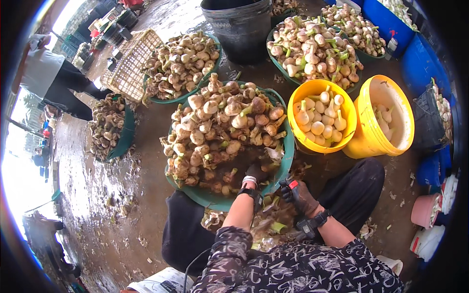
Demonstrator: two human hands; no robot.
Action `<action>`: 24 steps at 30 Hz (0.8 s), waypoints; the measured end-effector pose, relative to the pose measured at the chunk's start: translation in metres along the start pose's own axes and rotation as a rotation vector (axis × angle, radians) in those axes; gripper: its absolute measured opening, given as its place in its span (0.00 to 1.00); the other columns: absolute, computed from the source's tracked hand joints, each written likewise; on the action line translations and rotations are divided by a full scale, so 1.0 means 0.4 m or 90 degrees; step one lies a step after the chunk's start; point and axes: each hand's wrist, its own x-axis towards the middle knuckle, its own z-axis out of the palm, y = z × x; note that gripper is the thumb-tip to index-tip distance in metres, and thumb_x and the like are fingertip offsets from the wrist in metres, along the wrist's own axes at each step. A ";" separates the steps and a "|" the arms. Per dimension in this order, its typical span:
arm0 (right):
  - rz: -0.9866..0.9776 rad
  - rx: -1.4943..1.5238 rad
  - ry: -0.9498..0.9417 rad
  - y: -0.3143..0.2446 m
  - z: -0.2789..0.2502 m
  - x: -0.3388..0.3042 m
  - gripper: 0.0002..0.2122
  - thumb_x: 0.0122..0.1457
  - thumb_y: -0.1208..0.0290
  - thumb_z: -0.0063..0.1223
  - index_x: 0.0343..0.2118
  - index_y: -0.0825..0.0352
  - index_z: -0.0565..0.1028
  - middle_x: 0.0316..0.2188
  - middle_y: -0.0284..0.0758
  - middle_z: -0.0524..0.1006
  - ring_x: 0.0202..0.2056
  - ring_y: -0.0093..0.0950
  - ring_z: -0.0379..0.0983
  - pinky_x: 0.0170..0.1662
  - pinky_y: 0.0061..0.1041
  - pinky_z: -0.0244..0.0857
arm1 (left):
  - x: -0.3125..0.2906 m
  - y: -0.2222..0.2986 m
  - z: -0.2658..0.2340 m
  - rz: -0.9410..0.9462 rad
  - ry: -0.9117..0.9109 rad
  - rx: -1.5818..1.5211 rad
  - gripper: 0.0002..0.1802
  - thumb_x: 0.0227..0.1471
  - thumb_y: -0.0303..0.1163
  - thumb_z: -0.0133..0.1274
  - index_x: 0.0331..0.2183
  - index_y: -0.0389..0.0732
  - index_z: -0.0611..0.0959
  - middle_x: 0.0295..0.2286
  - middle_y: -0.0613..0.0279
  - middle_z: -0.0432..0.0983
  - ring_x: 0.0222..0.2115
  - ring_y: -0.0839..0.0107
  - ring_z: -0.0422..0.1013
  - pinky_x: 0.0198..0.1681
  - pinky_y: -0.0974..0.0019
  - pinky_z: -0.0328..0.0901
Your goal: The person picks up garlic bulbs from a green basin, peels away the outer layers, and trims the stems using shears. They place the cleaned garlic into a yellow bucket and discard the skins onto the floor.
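A wide green tub (289, 163) stands before me, heaped with brown, unpeeled garlic bulbs (210, 117). My left hand (254, 172), in a dark glove, reaches over its near rim in among the bulbs. Its fingers are dark and partly hidden, so their grip does not show. Just outside the tub's right front edge, my gloved right hand (304, 198) is closed, with a small red piece (293, 184) at its fingers. What it holds cannot be made out. Beyond that hand, a yellow bucket (299, 136) holds pale, cleaned garlic bulbs (320, 117).
A second yellow bucket (403, 105), tilted, has a few pale bulbs inside. More garlic fills tubs at the back (312, 49), back left (183, 63) and left (107, 127). A black bucket (239, 34) and a cream crate (132, 66) stand behind. Peelings (273, 219) lie between my legs.
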 end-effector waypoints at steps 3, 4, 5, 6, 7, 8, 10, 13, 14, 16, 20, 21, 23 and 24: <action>-0.194 -0.185 0.102 -0.023 -0.044 -0.008 0.13 0.58 0.61 0.46 0.31 0.67 0.75 0.20 0.30 0.72 0.21 0.21 0.68 0.24 0.22 0.63 | -0.086 0.174 -0.057 0.050 -0.022 -0.024 0.38 0.35 0.53 0.61 0.42 0.33 0.75 0.38 0.42 0.74 0.41 0.51 0.70 0.44 0.60 0.64; -0.192 -0.183 0.098 -0.021 -0.040 0.009 0.13 0.58 0.61 0.46 0.31 0.67 0.75 0.20 0.30 0.72 0.21 0.21 0.68 0.24 0.22 0.63 | -0.101 0.169 -0.063 0.051 -0.019 -0.056 0.38 0.35 0.53 0.62 0.42 0.33 0.75 0.37 0.44 0.75 0.40 0.52 0.71 0.43 0.61 0.65; -0.354 -0.352 0.134 -0.018 -0.038 0.022 0.13 0.57 0.62 0.48 0.29 0.68 0.75 0.20 0.30 0.73 0.21 0.22 0.68 0.24 0.23 0.63 | -0.139 0.163 -0.052 0.113 0.034 -0.089 0.36 0.35 0.50 0.63 0.42 0.33 0.75 0.36 0.47 0.76 0.36 0.60 0.73 0.40 0.64 0.66; -0.517 -0.520 0.173 -0.021 -0.040 0.027 0.12 0.56 0.63 0.49 0.28 0.69 0.75 0.20 0.30 0.75 0.20 0.22 0.69 0.24 0.24 0.62 | -0.176 0.179 -0.052 0.124 0.007 -0.140 0.34 0.36 0.47 0.64 0.41 0.33 0.75 0.34 0.50 0.76 0.34 0.66 0.73 0.38 0.65 0.66; -0.589 -0.394 0.183 -0.013 -0.008 0.025 0.17 0.54 0.57 0.54 0.25 0.70 0.75 0.17 0.35 0.74 0.19 0.26 0.69 0.24 0.31 0.61 | -0.216 0.200 -0.057 0.122 0.005 -0.119 0.33 0.36 0.45 0.64 0.41 0.33 0.75 0.34 0.51 0.76 0.34 0.68 0.73 0.38 0.67 0.66; -0.589 -0.390 0.182 -0.018 -0.007 0.011 0.17 0.54 0.57 0.54 0.25 0.70 0.75 0.17 0.35 0.74 0.19 0.26 0.69 0.24 0.31 0.61 | -0.252 0.224 -0.062 0.122 0.002 -0.097 0.33 0.36 0.44 0.65 0.41 0.34 0.75 0.33 0.52 0.76 0.34 0.70 0.73 0.37 0.68 0.66; -0.482 -0.557 0.207 -0.033 0.014 -0.026 0.15 0.55 0.58 0.52 0.27 0.69 0.76 0.19 0.38 0.76 0.21 0.26 0.71 0.26 0.30 0.62 | -0.320 0.251 -0.078 0.181 0.006 -0.165 0.35 0.34 0.45 0.65 0.43 0.36 0.74 0.33 0.51 0.76 0.34 0.65 0.73 0.38 0.65 0.66; -0.488 -0.577 0.147 -0.030 0.015 -0.052 0.14 0.56 0.61 0.50 0.27 0.70 0.75 0.20 0.40 0.75 0.23 0.26 0.71 0.28 0.29 0.63 | -0.390 0.291 -0.095 0.228 0.162 0.065 0.38 0.30 0.50 0.65 0.42 0.37 0.75 0.32 0.44 0.72 0.36 0.51 0.70 0.39 0.57 0.66; -0.504 -0.528 0.098 -0.025 0.014 -0.060 0.13 0.56 0.63 0.49 0.27 0.70 0.75 0.20 0.41 0.76 0.23 0.26 0.71 0.27 0.29 0.63 | -0.401 0.294 -0.100 0.227 0.166 0.069 0.38 0.30 0.50 0.65 0.42 0.37 0.75 0.32 0.44 0.72 0.36 0.51 0.70 0.39 0.57 0.66; -0.504 -0.488 0.051 -0.017 0.000 -0.068 0.13 0.57 0.64 0.48 0.26 0.70 0.75 0.20 0.38 0.75 0.22 0.24 0.70 0.26 0.27 0.62 | -0.421 0.305 -0.114 0.275 0.153 0.078 0.35 0.35 0.49 0.64 0.42 0.36 0.75 0.31 0.47 0.74 0.31 0.58 0.72 0.35 0.62 0.67; -0.231 -0.300 -0.095 -0.046 0.005 -0.149 0.11 0.60 0.66 0.44 0.26 0.68 0.74 0.18 0.27 0.71 0.20 0.16 0.66 0.24 0.18 0.59 | -0.448 0.270 -0.140 0.188 0.002 -0.219 0.30 0.40 0.46 0.62 0.41 0.34 0.76 0.30 0.58 0.76 0.27 0.69 0.71 0.31 0.69 0.67; -0.251 -0.225 -0.134 -0.041 -0.002 -0.162 0.11 0.60 0.64 0.44 0.28 0.66 0.75 0.18 0.23 0.70 0.18 0.13 0.62 0.21 0.14 0.55 | -0.471 0.293 -0.151 0.124 -0.055 -0.338 0.29 0.42 0.44 0.61 0.41 0.34 0.75 0.30 0.62 0.76 0.26 0.73 0.70 0.31 0.71 0.67; -0.258 -0.186 -0.126 -0.026 -0.024 -0.143 0.11 0.60 0.63 0.44 0.30 0.65 0.74 0.20 0.24 0.70 0.21 0.15 0.64 0.22 0.15 0.58 | -0.480 0.291 -0.128 0.003 -0.133 -0.553 0.27 0.43 0.40 0.62 0.42 0.34 0.75 0.32 0.65 0.75 0.30 0.77 0.70 0.35 0.73 0.66; -0.261 -0.151 -0.126 -0.020 -0.023 -0.136 0.11 0.61 0.63 0.43 0.32 0.65 0.73 0.22 0.25 0.70 0.23 0.16 0.66 0.24 0.17 0.61 | -0.490 0.287 -0.104 0.003 -0.128 -0.551 0.27 0.43 0.40 0.62 0.42 0.34 0.75 0.32 0.65 0.75 0.30 0.77 0.70 0.35 0.73 0.66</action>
